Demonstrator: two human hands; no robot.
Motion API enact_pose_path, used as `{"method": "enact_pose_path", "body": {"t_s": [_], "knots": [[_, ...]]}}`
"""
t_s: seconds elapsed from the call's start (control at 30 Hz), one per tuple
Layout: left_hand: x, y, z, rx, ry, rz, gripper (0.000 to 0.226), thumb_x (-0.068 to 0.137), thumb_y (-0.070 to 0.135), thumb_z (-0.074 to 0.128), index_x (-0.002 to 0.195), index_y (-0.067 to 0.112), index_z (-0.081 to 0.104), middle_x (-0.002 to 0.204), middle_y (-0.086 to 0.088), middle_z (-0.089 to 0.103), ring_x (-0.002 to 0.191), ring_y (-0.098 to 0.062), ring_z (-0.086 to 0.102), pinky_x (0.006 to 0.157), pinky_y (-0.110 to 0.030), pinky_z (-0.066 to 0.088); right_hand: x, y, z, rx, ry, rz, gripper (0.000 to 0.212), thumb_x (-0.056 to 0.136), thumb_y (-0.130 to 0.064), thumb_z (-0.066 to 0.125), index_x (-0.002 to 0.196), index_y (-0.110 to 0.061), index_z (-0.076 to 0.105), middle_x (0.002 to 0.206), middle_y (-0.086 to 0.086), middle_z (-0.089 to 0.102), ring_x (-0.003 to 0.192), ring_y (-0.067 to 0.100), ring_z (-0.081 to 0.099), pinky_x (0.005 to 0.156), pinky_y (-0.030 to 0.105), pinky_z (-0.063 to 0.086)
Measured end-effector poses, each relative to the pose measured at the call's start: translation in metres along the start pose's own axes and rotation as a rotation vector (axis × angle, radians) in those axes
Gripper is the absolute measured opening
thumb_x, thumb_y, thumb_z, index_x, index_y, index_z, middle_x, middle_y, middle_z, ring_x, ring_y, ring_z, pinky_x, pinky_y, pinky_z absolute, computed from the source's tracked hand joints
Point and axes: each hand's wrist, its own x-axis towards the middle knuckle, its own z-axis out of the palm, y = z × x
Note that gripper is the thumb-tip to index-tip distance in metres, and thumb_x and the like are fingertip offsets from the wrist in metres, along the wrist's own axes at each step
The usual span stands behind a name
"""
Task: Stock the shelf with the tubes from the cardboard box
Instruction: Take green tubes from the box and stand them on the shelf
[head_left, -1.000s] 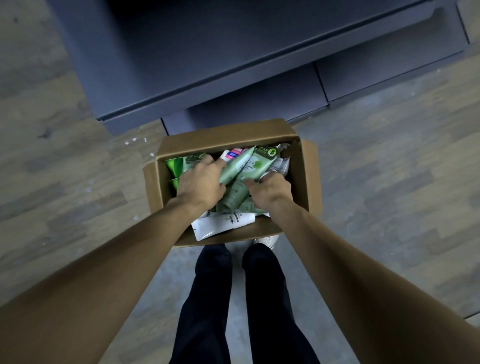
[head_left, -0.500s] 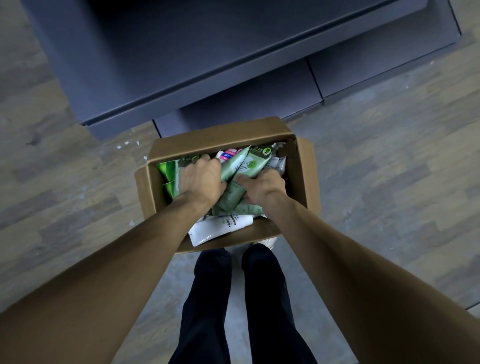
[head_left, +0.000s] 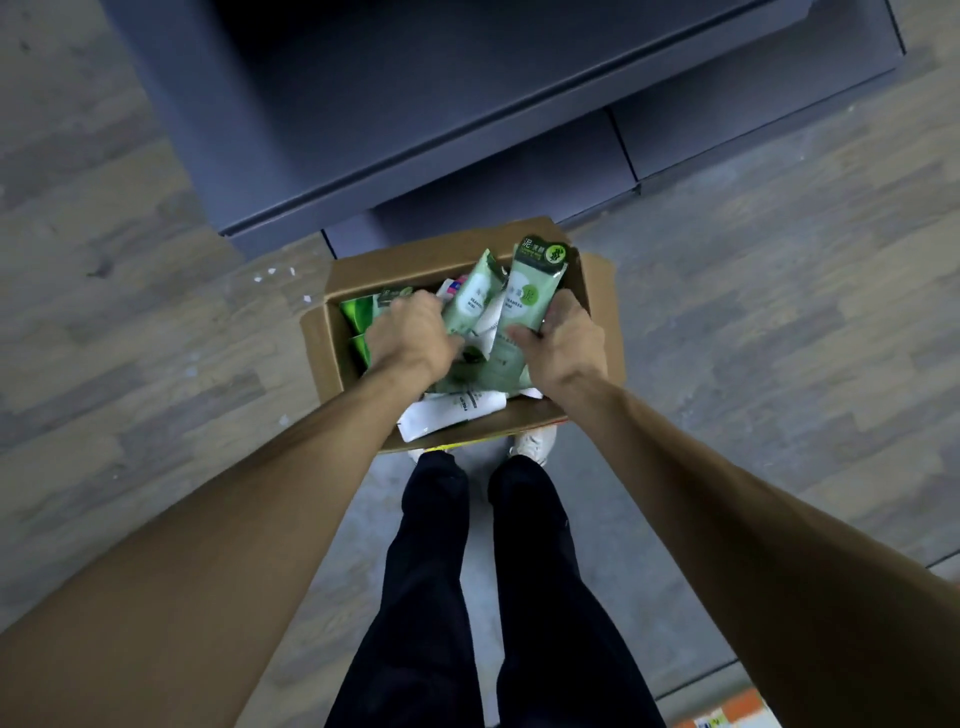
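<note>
Grey wood-look flooring (head_left: 130, 332) spreads out below me, with a few white scraps (head_left: 280, 278) scattered on it just left of the cardboard box (head_left: 324, 353). Ahead of the box stands the dark grey shelf unit (head_left: 467, 119), its base almost touching the box's far wall. The box sits on the floor right in front of my feet, flaps open, with my white shoes (head_left: 532, 444) poking out at its near edge and my dark trousers (head_left: 431, 597) below them.

Both my hands are down in the box. My left hand (head_left: 415, 338) has its fingers curled around a pale green tube (head_left: 475, 296), which tilts up and away from me. My right hand (head_left: 563, 345) grips a second, larger green tube (head_left: 532, 291) with thumb on its front and fingers wrapped behind; its dark crimped end rises above the far right rim of the box. The two tubes lean close beside each other, with a white tube (head_left: 488, 325) showing between them.

More tubes lie loose in the box: a white one (head_left: 452, 410) flat against the near wall, bright green ones (head_left: 358, 325) along the left side, and a pink-and-white one (head_left: 451, 287) partly hidden behind my left hand. An orange object (head_left: 727, 714) shows at the bottom right edge; I cannot tell what it is.
</note>
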Motion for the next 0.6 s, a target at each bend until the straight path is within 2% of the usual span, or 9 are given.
{"method": "enact_pose_path", "body": {"t_s": [0.1, 0.17, 0.37, 0.5, 0.6], "knots": [[-0.023, -0.001, -0.019, -0.186, -0.022, -0.009, 0.035, 0.079, 0.043, 0.075, 0.109, 0.025, 0.07, 0.107, -0.005, 0.071, 0.099, -0.029, 0.067, 0.077, -0.032, 0.053, -0.017, -0.012, -0.025, -0.021, 0.02, -0.076, 0.034, 0.086, -0.031, 0.071, 0.107, -0.012, 0.052, 0.1, 0.012, 0.068, 0.099, 0.032, 0.062, 0.081, 0.034, 0.05], [-0.039, -0.002, -0.031, -0.329, -0.02, 0.016, 0.03, 0.081, 0.035, 0.075, 0.109, 0.024, 0.071, 0.108, -0.003, 0.071, 0.101, -0.027, 0.065, 0.083, -0.034, 0.054, -0.03, -0.021, -0.039, -0.047, 0.018, -0.138, 0.035, 0.085, -0.031, 0.072, 0.107, -0.013, 0.051, 0.097, 0.011, 0.069, 0.097, 0.032, 0.063, 0.084, 0.041, 0.052], [-0.086, 0.004, -0.066, -0.67, 0.11, 0.06, 0.042, 0.085, 0.02, 0.074, 0.125, 0.011, 0.065, 0.125, -0.007, 0.063, 0.111, -0.023, 0.058, 0.093, -0.027, 0.044, -0.07, -0.046, -0.073, 0.09, 0.032, -0.242, 0.037, 0.084, -0.025, 0.074, 0.109, -0.013, 0.05, 0.097, 0.007, 0.071, 0.092, 0.028, 0.069, 0.08, 0.046, 0.056], [-0.112, 0.012, -0.088, -0.845, 0.136, 0.066, 0.043, 0.088, 0.018, 0.072, 0.129, 0.01, 0.061, 0.115, 0.003, 0.058, 0.108, -0.013, 0.052, 0.087, -0.026, 0.042, -0.088, -0.054, -0.094, 0.101, 0.011, -0.358, 0.033, 0.086, -0.027, 0.07, 0.11, -0.023, 0.046, 0.1, 0.001, 0.071, 0.09, 0.022, 0.07, 0.078, 0.045, 0.058], [-0.13, 0.018, -0.104, -0.885, 0.137, 0.108, 0.035, 0.089, 0.021, 0.07, 0.124, 0.017, 0.065, 0.111, 0.008, 0.063, 0.105, -0.015, 0.056, 0.085, -0.027, 0.044, -0.103, -0.057, -0.112, 0.124, -0.005, -0.427, 0.031, 0.088, -0.022, 0.067, 0.11, -0.028, 0.045, 0.098, -0.006, 0.071, 0.089, 0.016, 0.07, 0.078, 0.043, 0.059]]}}
